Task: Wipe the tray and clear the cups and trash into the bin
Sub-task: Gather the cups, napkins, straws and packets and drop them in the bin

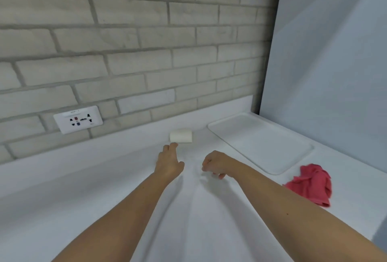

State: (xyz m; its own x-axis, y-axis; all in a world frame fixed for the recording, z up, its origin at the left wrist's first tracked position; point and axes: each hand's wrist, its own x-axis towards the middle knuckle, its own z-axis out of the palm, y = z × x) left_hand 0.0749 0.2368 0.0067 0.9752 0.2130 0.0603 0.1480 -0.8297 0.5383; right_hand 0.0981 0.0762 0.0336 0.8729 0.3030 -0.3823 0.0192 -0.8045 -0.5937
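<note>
A white tray (pixel 261 142) lies flat on the white counter at the right, against the grey side panel, with nothing on it. A crumpled red cloth (pixel 312 184) sits on the counter just in front of the tray. A white paper cup (pixel 181 135) lies on its side near the back wall. My left hand (pixel 169 161) stretches toward the cup, fingers apart, fingertips just short of it or barely touching. My right hand (pixel 215 165) hovers to the right of it, fingers curled loosely, holding nothing. No bin is in view.
A brick wall runs along the back of the counter (pixel 83 188), with a white socket plate (pixel 78 119) at the left. A tall pale grey panel (pixel 326 63) closes off the right side.
</note>
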